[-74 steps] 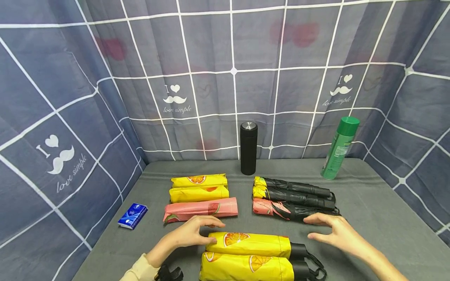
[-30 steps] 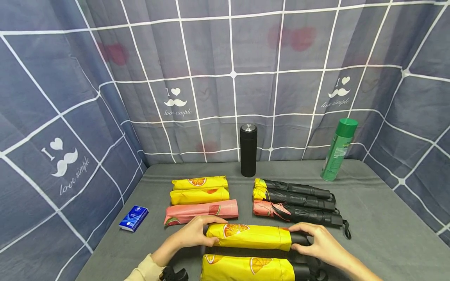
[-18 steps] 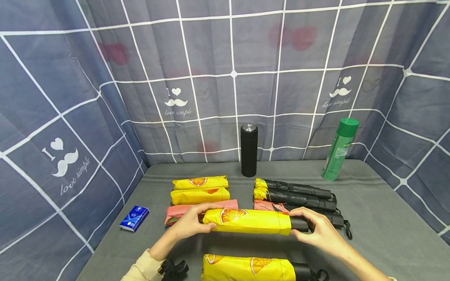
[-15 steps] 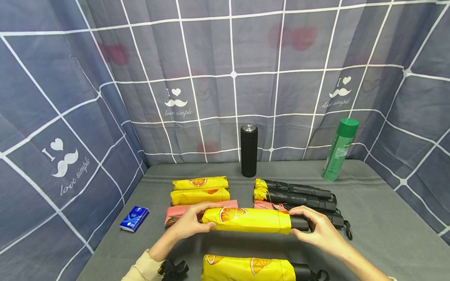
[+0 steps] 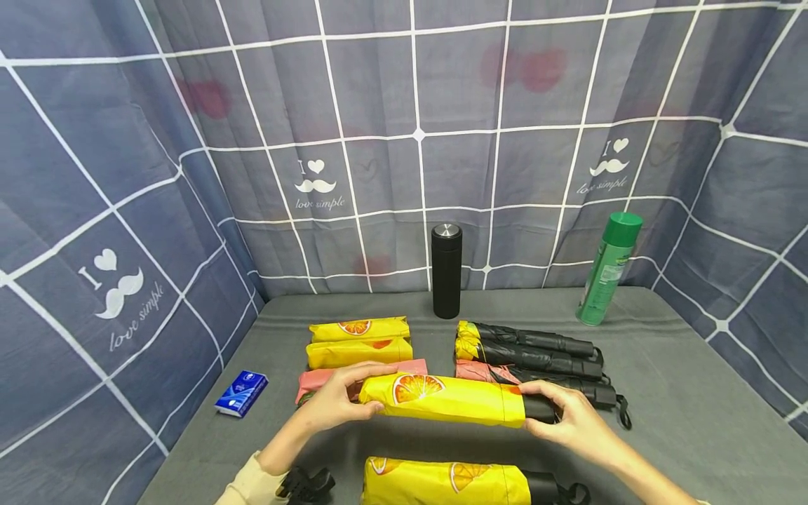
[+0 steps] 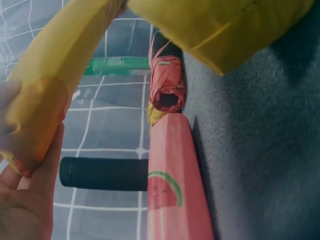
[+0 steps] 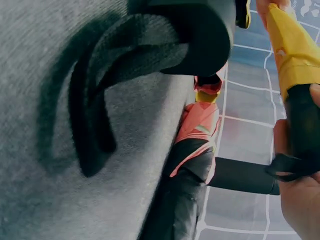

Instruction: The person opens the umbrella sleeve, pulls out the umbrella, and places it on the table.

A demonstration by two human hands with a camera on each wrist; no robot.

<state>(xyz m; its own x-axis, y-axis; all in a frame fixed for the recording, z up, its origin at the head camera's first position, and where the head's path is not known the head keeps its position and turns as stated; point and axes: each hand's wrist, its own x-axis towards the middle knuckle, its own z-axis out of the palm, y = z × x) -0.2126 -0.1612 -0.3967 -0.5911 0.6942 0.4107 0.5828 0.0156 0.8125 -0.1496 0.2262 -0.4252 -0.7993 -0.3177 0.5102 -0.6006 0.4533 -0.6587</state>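
Observation:
A folded yellow umbrella (image 5: 445,399) with orange-slice prints hangs level above the grey table (image 5: 682,393), held at both ends. My left hand (image 5: 334,401) grips its sleeved tip end (image 6: 35,115). My right hand (image 5: 568,419) grips its black handle (image 7: 300,125). A second yellow umbrella (image 5: 448,484) lies on the table below it, near the front edge, its black handle (image 7: 195,35) and strap close to the right wrist camera.
Behind lie three folded sleeves, two yellow (image 5: 358,340) and a pink one (image 6: 172,180). Three bare black umbrellas (image 5: 536,354) lie to the right. A black flask (image 5: 446,270), a green spray can (image 5: 607,270) and a blue tissue pack (image 5: 240,393) stand around. Checked cloth walls enclose the table.
Both hands closed on the ends of the nearer-back yellow umbrella and lifted it off the table. It now hangs a little higher and farther back, covering part of the pink sleeve.

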